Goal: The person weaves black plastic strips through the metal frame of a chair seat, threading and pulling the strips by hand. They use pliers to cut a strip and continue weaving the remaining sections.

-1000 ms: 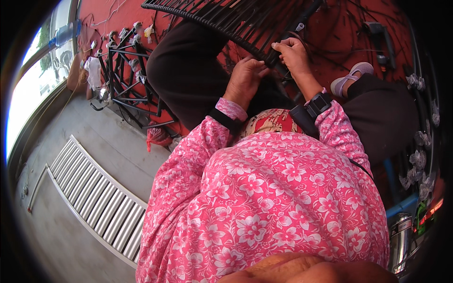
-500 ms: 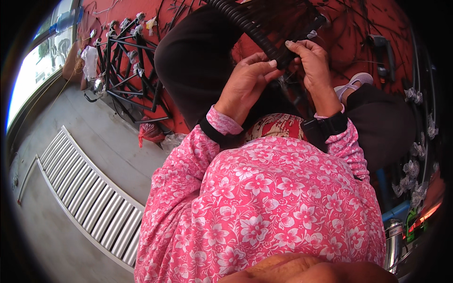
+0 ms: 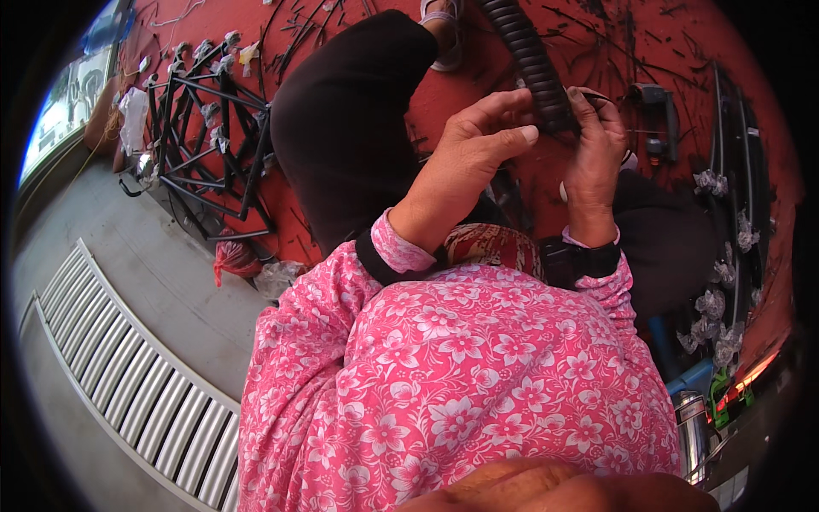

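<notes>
A black tube with spiral ridges point(image 3: 533, 64) slants down from the top edge to between my hands. My left hand point(image 3: 478, 145) holds its lower end from the left, fingers curled at its side and thumb stretched towards it. On the other side, my right hand point(image 3: 595, 145) is closed, thumb and fingers pinching at the tube's lower end. A thin black strip point(image 3: 600, 96) curves beside my right fingertips. My hands partly hide the tube's end.
Black metal frames point(image 3: 217, 141) with plastic-wrapped ends lie at the left on the red floor point(image 3: 503, 26), among scattered black strips. A silver slatted rack point(image 3: 136, 367) is at lower left. Black bars point(image 3: 725, 154) with plastic-wrapped parts point(image 3: 710, 311) lie at right, near a black device point(image 3: 655, 119).
The tube has swung more upright, and the black framework beside it has left view. My right hand has moved slightly right and down. My left thumb has moved off the tube.
</notes>
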`<state>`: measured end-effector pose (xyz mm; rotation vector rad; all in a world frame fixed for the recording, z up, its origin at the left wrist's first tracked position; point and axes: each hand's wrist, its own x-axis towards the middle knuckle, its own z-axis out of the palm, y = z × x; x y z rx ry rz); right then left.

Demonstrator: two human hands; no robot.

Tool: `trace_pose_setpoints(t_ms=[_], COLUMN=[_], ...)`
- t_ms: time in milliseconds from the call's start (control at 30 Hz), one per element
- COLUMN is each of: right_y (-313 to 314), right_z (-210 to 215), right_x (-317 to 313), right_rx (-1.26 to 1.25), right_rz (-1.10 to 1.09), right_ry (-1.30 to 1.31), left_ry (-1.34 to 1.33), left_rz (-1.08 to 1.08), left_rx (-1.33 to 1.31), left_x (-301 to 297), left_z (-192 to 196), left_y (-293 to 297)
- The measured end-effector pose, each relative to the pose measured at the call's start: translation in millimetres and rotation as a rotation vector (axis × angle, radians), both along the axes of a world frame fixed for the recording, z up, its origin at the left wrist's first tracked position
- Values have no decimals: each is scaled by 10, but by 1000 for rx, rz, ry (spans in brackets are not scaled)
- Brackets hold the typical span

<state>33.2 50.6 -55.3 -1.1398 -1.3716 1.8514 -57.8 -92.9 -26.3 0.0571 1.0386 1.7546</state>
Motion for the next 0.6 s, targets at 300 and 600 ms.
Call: trace_pose_setpoints(t_ms=[300,600], right_y=[154,135], right_z=[4,-59], right_x=[14,18], right_rx=[51,116], right_rz=[-97,-202], right_ry=[137,125], left_ry=[554,-116], left_rz=[-37,4], left_rx=[-96,40], left_x=[-29,-20], left_z=[-305,-2], left_y=[380,331])
